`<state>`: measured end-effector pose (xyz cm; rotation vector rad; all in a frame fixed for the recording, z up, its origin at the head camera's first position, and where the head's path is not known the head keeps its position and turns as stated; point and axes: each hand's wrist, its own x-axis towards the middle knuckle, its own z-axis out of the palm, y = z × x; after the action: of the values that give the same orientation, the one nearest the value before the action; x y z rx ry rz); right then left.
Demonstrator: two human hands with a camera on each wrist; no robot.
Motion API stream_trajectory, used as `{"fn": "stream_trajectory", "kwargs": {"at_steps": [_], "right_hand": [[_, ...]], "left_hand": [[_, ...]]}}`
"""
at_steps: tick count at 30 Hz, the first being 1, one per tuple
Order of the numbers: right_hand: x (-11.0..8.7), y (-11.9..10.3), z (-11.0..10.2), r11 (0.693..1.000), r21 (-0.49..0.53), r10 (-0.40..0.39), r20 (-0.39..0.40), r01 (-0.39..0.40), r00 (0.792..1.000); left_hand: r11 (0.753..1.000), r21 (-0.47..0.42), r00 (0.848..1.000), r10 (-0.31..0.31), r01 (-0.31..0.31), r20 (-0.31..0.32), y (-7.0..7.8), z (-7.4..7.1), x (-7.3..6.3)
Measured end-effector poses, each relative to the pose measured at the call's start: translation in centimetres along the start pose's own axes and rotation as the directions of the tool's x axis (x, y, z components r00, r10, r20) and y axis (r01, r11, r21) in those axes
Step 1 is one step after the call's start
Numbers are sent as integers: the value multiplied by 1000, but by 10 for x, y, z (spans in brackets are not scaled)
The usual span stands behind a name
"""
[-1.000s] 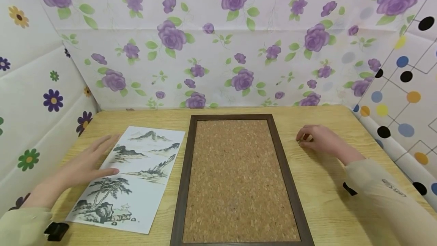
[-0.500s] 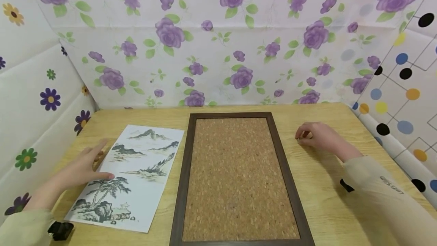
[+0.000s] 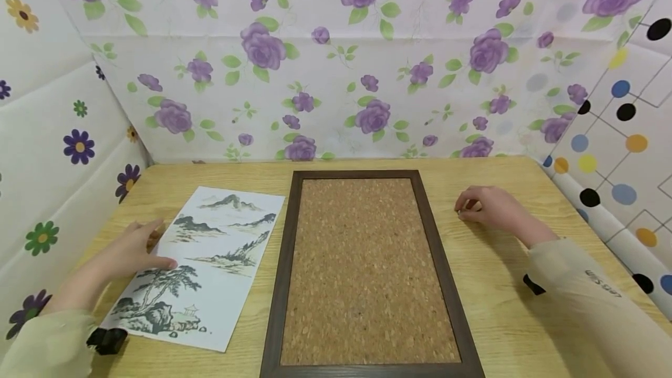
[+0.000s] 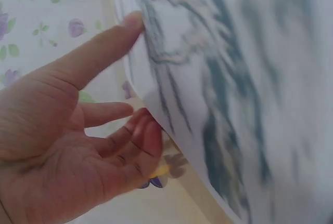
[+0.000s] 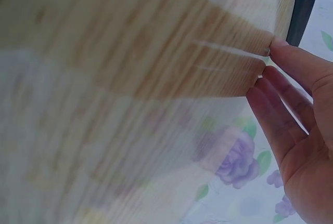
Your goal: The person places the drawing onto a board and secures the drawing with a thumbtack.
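A sheet of paper with an ink landscape lies on the table, left of a framed cork board. My left hand is at the sheet's left edge. Its thumb touches the printed face by the edge, while the loosely bent fingers reach that edge from outside. On the far side of the board, my right hand has thumb and fingertips together close over the tabletop. They pinch a tiny shiny piece, mostly hidden by the fingertips.
The light wood table runs back to a wall covered in purple-flower cloth. Flower-print cloth closes off the left side, and dotted cloth the right. The board's dark frame stands between the two hands.
My left hand first drew back from the sheet's upper left edge toward me, then its spread fingers came closer together at the edge. The right hand stays nearly in place.
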<state>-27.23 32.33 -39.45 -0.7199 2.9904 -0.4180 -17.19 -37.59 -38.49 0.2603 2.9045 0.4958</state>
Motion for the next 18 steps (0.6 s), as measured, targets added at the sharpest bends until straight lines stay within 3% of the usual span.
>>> {"fn": "stream_trajectory", "kwargs": {"at_steps": [8,18], "right_hand": [[-1,1,1,1000,14,14,-8,-13,1000],[-2,1,1,1000,10,18,-17,-18,1000]], "left_hand": [[1000,-8,1000,-1,1,28,2,-2,3],[993,-108,998,-34,40,58,-5,-1,0]]}}
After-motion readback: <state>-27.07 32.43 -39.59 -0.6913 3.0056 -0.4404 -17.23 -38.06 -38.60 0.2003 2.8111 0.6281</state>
